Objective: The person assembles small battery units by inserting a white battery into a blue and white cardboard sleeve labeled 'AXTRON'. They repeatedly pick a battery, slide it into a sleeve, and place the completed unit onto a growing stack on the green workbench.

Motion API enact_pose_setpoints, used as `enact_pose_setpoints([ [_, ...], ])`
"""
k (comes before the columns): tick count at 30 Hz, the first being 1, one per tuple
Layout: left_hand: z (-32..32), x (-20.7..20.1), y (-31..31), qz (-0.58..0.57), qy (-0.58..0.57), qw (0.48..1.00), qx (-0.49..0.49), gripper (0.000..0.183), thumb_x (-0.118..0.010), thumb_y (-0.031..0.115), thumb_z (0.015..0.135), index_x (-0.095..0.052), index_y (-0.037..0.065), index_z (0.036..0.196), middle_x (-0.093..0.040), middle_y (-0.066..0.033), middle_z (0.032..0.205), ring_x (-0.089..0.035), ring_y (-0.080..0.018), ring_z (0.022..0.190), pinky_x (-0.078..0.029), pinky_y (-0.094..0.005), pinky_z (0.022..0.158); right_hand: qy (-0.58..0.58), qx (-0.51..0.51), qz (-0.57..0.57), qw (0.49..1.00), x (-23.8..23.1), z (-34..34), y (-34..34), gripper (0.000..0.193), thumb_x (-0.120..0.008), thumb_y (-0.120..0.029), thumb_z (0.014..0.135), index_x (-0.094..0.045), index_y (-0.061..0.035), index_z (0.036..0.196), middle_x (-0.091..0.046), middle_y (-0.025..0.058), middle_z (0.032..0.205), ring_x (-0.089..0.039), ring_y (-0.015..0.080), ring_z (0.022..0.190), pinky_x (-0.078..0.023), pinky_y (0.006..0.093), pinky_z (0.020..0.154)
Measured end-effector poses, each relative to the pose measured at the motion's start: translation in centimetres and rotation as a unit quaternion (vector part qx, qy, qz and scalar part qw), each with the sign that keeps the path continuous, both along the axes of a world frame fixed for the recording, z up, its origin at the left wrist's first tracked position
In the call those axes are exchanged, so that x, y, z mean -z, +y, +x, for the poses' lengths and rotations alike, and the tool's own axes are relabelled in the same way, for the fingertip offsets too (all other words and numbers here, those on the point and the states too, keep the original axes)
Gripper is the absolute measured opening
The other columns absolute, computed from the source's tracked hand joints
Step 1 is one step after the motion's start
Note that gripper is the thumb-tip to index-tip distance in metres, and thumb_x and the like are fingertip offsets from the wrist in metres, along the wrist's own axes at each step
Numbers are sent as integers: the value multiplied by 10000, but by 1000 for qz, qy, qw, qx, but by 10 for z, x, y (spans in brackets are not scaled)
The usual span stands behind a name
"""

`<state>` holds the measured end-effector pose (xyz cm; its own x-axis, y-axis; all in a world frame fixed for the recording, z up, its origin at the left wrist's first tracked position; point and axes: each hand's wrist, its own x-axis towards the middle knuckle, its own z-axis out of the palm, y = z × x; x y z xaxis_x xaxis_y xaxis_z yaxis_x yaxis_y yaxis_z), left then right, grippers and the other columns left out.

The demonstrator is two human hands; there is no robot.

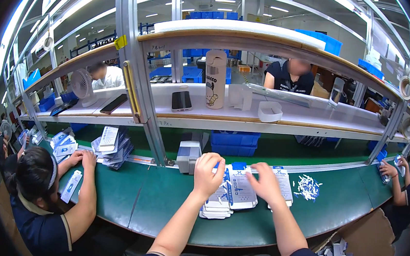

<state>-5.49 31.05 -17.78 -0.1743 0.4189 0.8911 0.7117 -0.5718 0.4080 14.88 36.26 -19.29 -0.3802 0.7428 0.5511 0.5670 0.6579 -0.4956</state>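
My left hand [209, 173] is raised over the left stack of flat white-and-blue boxes [216, 209], its fingers curled; whatever they grip is hidden. Small white pieces [226, 184] lie on the top box beside it. My right hand [265, 183] is at the upper right edge of the middle flat box [243, 192], thumb and fingers apart. Another group of flat boxes [285, 186] lies just right of that hand, partly covered by it. Farther right, small white and blue pieces [308, 187] form a loose pile on the green table [174, 201].
A grey box-shaped device [189, 155] stands behind my left hand, and a blue bin [234, 143] sits farther back. A co-worker [38, 196] at left handles boxes near a stack [113, 147]. At lower right, an open carton [370, 245] holds boxes. A shelf [142, 115] spans ahead.
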Motion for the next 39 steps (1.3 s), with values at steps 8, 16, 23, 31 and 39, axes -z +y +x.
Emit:
enact_pose_setpoints([
  [8, 1, 31, -3, 5, 77, 996, -53, 58, -679, 51, 732, -621, 47, 731, -633, -64, 786, -599, -252, 763, -412, -375, 698, -97, 61, -47, 992, 47, -33, 2, 701, -739, -470, 779, -573, 74, 1188, -466, 267, 1318, -470, 415, 1199, -430, 444, 1003],
  [16, 11, 38, -1, -11, 100, 994, -40, 55, -675, 50, 733, -620, 49, 729, -631, -61, 784, -595, -246, 778, -407, -374, 710, -41, 66, -38, 996, 56, -26, 8, 679, -744, -433, 788, -560, 81, 1191, -488, 267, 1285, -484, 412, 1192, -441, 441, 986],
  [23, 12, 35, -1, -8, 100, 994, -37, 54, -672, 26, 726, -620, 38, 730, -626, -74, 788, -581, -255, 769, -399, -370, 708, -68, 102, -34, 992, 50, -22, 1, 747, -746, -450, 779, -501, 87, 1236, -519, 252, 1148, -562, 400, 1064, -504, 436, 858],
  [31, 9, 40, 1, -22, 92, 995, -42, 59, -676, 48, 737, -617, 47, 733, -632, -62, 793, -596, -252, 789, -414, -379, 725, -14, 113, -152, 982, 41, -17, 6, 851, -817, -403, 720, -441, 81, 1312, -508, 249, 1174, -576, 401, 1055, -497, 432, 872],
  [39, 12, 39, 0, -76, 82, 994, -9, 73, -680, 70, 757, -641, 26, 801, -641, -90, 891, -602, -272, 860, -431, -386, 764, 350, -69, -378, 854, 52, -8, 30, 675, -780, -75, 759, -434, 82, 1317, -627, 154, 1065, -657, 236, 964, -540, 325, 816],
])
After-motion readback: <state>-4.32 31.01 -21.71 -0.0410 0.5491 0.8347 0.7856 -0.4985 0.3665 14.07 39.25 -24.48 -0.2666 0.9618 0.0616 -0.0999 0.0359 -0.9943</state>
